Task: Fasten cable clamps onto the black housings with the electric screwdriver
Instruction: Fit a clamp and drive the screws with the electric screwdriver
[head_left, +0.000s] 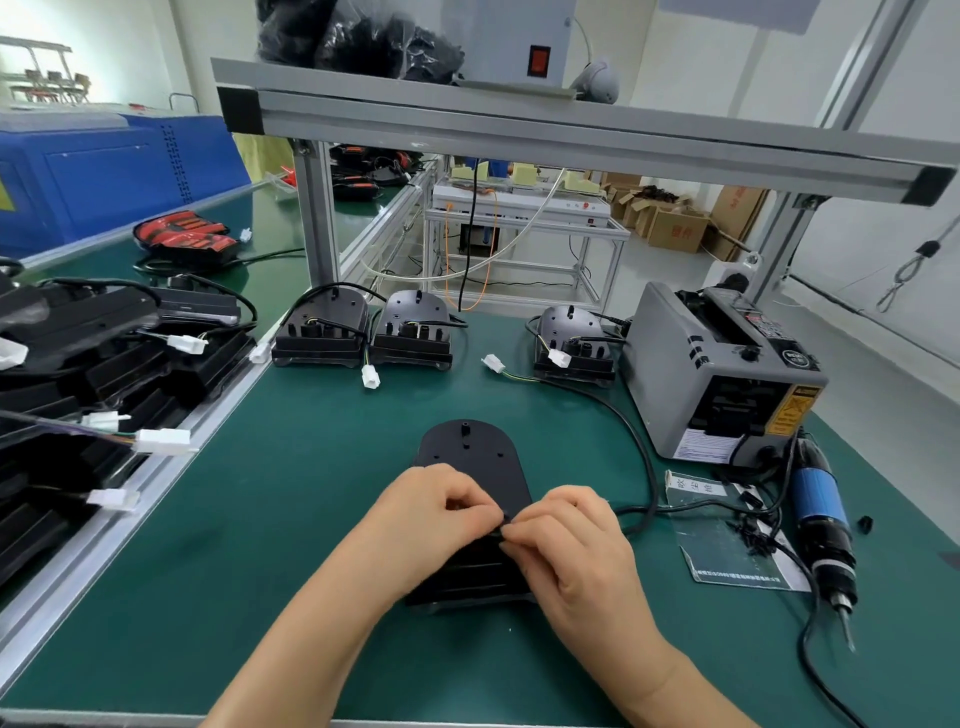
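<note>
- The left hand (431, 514) and right hand (569, 551) meet over a black housing (470, 452) that lies flat on the green desk (291, 519), straight in front of the person.
- The fingers (480, 512) of both hands are curled and narrow, and their tips pinch a small black part (500, 530) between them, just above the housing's ribbed near end. It is too small to tell whether it is a clamp or the cable.
- A black cable (636, 452) curves across the desk from the back right and ends under the right hand.
- The electric screwdriver (821, 512) lies on the desk well to the right of both hands, tip towards the person, with no hand on it.
- Beside it is a clear sheet (727, 566) with small black pieces (753, 535) scattered on it.
- A grey tape dispenser (727, 374) stands behind the sheet.
- Three more wired housings (319, 332) stand in a row along the back of the desk.
</note>
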